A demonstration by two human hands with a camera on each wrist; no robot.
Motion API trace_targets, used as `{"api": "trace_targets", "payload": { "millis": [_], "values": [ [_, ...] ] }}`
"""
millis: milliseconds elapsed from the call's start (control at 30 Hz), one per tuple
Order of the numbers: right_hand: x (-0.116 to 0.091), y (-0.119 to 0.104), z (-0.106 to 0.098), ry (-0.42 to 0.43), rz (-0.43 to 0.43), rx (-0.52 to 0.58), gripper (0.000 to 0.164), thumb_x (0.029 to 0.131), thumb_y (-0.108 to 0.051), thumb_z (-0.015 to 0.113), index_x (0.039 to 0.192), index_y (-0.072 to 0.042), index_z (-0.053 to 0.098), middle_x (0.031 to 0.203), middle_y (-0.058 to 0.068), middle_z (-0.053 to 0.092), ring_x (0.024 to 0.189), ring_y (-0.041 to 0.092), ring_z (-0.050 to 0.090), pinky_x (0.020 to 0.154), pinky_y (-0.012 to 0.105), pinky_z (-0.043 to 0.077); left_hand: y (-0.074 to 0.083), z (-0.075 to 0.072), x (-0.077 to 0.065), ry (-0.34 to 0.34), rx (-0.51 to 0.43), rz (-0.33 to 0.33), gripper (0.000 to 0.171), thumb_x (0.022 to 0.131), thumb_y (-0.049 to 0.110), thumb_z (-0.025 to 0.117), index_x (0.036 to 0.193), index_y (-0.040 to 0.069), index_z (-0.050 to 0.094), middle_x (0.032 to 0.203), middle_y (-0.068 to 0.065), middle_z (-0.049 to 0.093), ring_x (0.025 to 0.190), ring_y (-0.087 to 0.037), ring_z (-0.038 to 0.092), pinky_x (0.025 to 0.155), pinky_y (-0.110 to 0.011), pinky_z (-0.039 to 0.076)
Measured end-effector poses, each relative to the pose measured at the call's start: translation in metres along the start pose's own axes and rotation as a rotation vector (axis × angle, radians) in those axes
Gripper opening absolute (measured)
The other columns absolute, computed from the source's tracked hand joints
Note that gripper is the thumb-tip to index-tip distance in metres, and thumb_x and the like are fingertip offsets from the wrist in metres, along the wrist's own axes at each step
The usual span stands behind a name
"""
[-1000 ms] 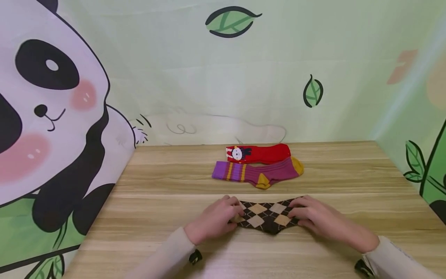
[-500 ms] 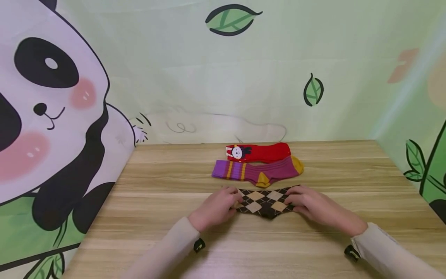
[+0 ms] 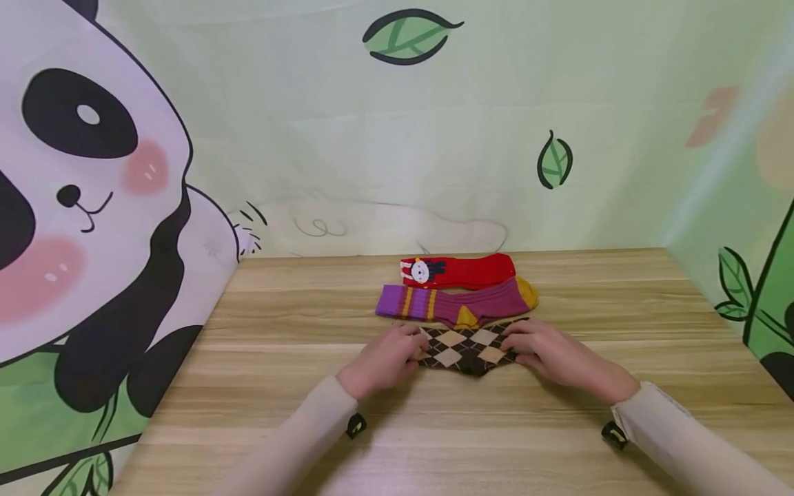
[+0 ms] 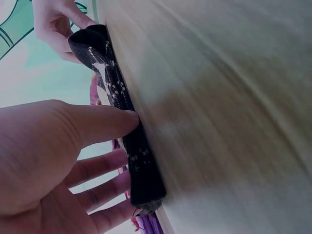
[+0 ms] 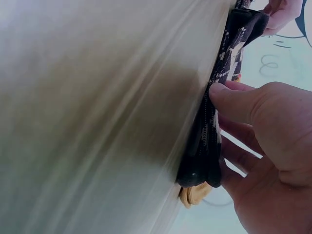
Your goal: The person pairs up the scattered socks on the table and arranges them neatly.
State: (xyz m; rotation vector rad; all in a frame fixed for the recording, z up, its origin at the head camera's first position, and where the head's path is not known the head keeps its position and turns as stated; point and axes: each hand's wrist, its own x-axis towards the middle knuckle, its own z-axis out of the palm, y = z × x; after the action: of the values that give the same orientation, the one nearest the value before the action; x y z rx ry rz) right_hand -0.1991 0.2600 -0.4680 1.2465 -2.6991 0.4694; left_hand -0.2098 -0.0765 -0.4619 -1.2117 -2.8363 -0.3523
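Note:
A black, tan and grey argyle sock (image 3: 466, 348) lies spread sideways on the table, its heel pointing toward me. My left hand (image 3: 386, 358) holds its left end, thumb at the near edge and fingers over the top. At the other end my right hand (image 3: 555, 353) pinches the sock the same way. In the left wrist view the thumb presses the dark edge of the sock (image 4: 144, 170). The right wrist view shows the sock's layered end (image 5: 200, 165) between thumb and fingers. Just beyond lies a purple sock (image 3: 490, 301) with yellow heel and toe.
Behind the purple sock lies a red sock (image 3: 477, 271) with a cartoon animal figure. All rest on a wood-grain table (image 3: 279, 310). A pale green cloth backdrop (image 3: 310, 138) with a panda and leaves rises at the table's back and sides.
Both hands have slid the argyle sock away from me, up to the near edge of the purple sock. The purple and red socks have stayed in place.

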Motion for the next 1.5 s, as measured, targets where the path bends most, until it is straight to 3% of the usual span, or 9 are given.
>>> {"api": "trace_targets", "payload": {
  "millis": [500,1500],
  "values": [
    [0.005,0.016,0.003,0.012,-0.003,0.013,0.026,0.087,0.005,0.077,0.110,-0.008,0.075,0.124,0.012,0.068,0.114,0.032,0.064,0.096,0.049,0.054,-0.005,-0.001,0.008,0.025,-0.047,0.004,0.023,0.088,-0.001,0.074,0.109,0.007,0.075,0.110,-0.007,0.067,0.098,-0.024,0.059,0.090,-0.036,0.052],
    [0.004,0.011,0.002,-0.013,0.022,-0.011,0.026,0.089,0.002,0.076,0.113,-0.009,0.076,0.129,0.013,0.068,0.117,0.035,0.063,0.098,0.052,0.053,-0.004,-0.002,0.005,-0.025,-0.006,-0.012,0.025,0.090,0.006,0.077,0.115,0.009,0.074,0.112,-0.005,0.067,0.099,-0.022,0.058,0.091,-0.034,0.052]
  ]
}}
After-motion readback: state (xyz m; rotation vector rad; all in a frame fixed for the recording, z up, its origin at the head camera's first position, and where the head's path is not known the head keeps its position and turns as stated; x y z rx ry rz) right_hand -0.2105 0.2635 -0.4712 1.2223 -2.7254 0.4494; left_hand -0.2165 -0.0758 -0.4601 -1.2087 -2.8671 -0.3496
